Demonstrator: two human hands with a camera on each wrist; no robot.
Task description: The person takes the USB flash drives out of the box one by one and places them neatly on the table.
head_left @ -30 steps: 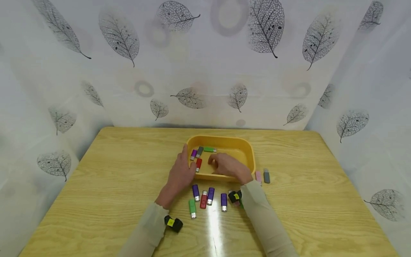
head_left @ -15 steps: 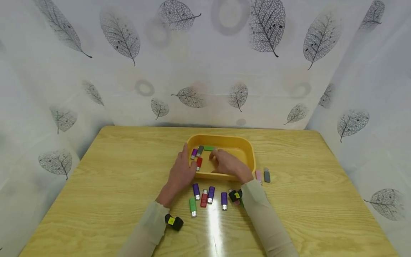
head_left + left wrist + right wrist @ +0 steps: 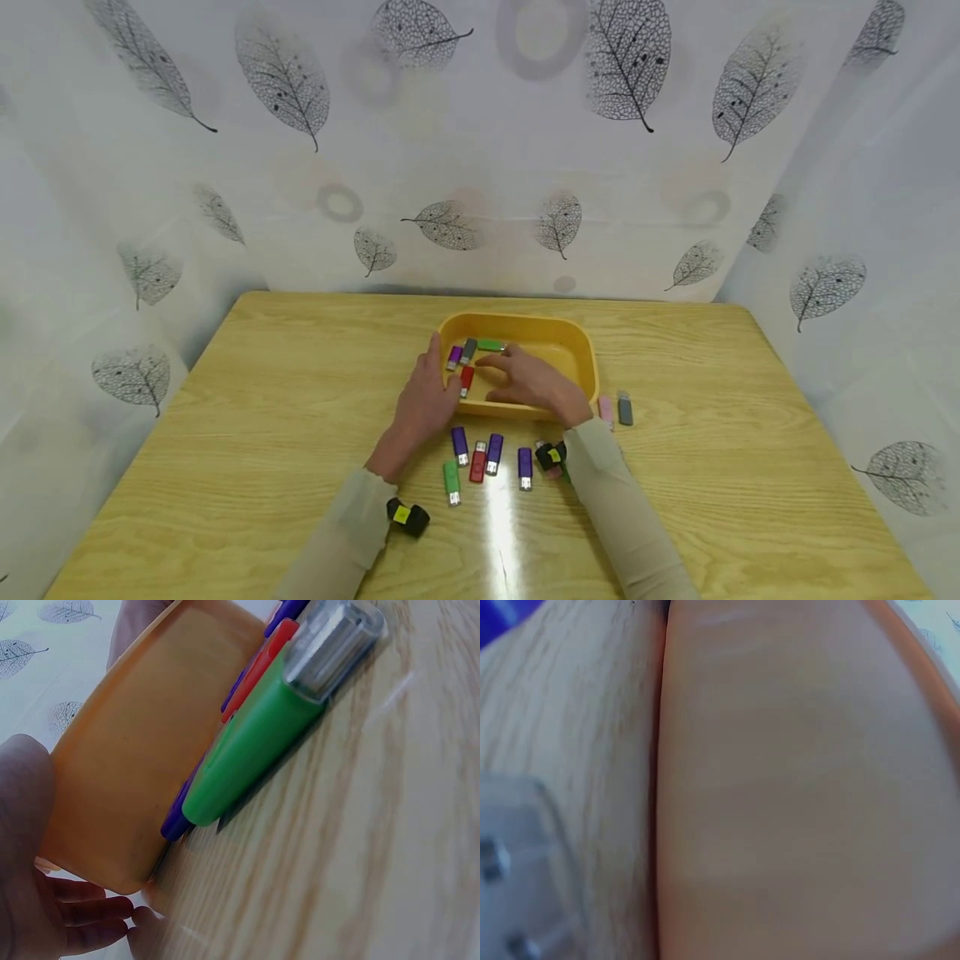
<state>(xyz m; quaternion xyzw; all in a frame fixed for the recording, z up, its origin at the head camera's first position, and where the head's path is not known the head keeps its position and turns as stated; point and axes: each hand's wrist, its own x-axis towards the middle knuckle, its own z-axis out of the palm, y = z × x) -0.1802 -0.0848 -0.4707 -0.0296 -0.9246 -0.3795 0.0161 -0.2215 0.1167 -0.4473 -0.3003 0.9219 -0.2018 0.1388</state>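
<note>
Leafy white cloth hangs behind our wooden table (image 3: 247, 392), and a yellow tray (image 3: 581, 354) sits in the middle of it. Our left hand (image 3: 422, 407) rests flat against the tray's left end, fingers straight, just as it did a second ago. Our right hand (image 3: 534, 382) lies inside the tray. Half a second ago its fingers were bunched up near the green stick (image 3: 490, 344); now they are spread out and loose, holding nothing. We think that means a stick has just been let go.

Four little memory sticks lie in the tray: the green one, a grey stick (image 3: 468, 351), a purple stick (image 3: 453, 357) and a red stick (image 3: 466, 381). More sticks (image 3: 480, 461) wait on the table just in front of the tray, and a pink stick (image 3: 605, 410) lies beside its right end.
</note>
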